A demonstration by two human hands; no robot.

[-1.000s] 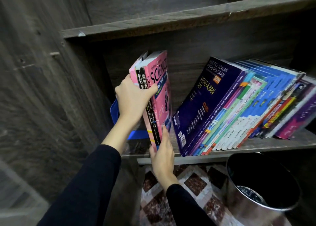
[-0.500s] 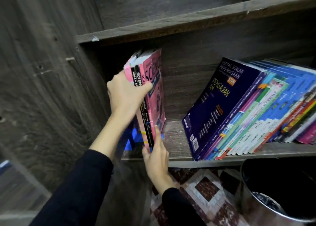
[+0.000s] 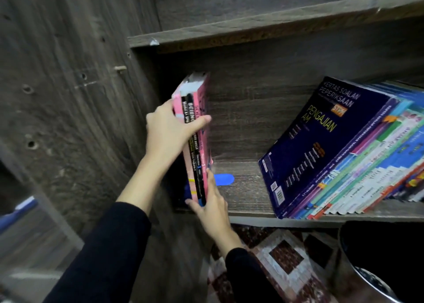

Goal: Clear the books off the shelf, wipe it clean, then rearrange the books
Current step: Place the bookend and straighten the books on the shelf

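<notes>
Bin: a round shiny metal bin (image 3: 353, 279) with a dark inside stands at lower right, cut off by the frame edge.
Floor: brown-and-white patterned floor covering (image 3: 282, 256) lies just left of the bin.
Blue tab: a flat blue plastic tab (image 3: 223, 179) with a rounded end, lying flat.
Peg: a small pale wooden peg (image 3: 120, 68) juts from the grey wood-grain side panel (image 3: 68, 96), which is dotted with drill holes.

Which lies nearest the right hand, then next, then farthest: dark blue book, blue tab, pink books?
1. Pink books: held by the right hand, left end.
2. Blue tab: just beside that hand.
3. Dark blue book: leaning, farther right.
</notes>
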